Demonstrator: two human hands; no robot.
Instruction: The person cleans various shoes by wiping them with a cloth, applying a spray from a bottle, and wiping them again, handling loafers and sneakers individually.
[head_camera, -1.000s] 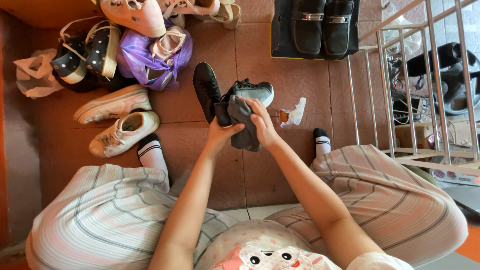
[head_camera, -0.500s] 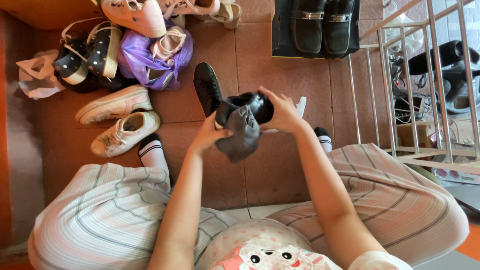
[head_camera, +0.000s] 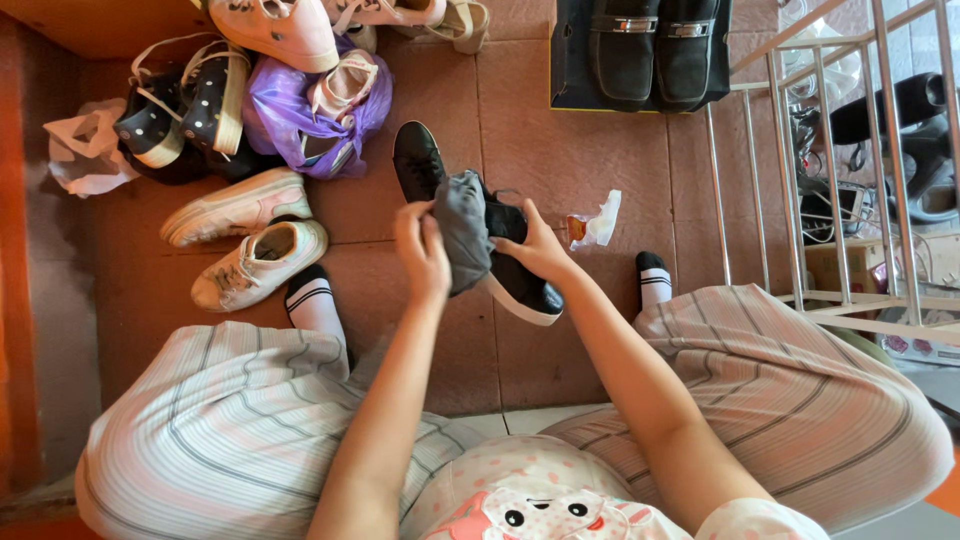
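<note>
Between my hands, above the floor: a black sneaker (head_camera: 515, 275) and a grey cloth (head_camera: 462, 228).
My right hand (head_camera: 540, 250) fingers close around the stiff, light shoe; my left hand (head_camera: 420, 250) pinches the soft cloth.

In front of my knees, my left grip (head_camera: 421, 252) presses a grey cloth (head_camera: 461, 230) onto the black white-soled sneaker (head_camera: 520, 280) that my right grip (head_camera: 541, 251) holds from its right side, above the tiled floor (head_camera: 600, 150). Its black partner shoe (head_camera: 417, 160) lies on the floor just behind them, a crumpled plastic wrapper (head_camera: 597, 226) to their right. Two pale sneakers (head_camera: 245, 235) lie side by side to the left, a purple plastic bag (head_camera: 290, 110) behind those.
</note>
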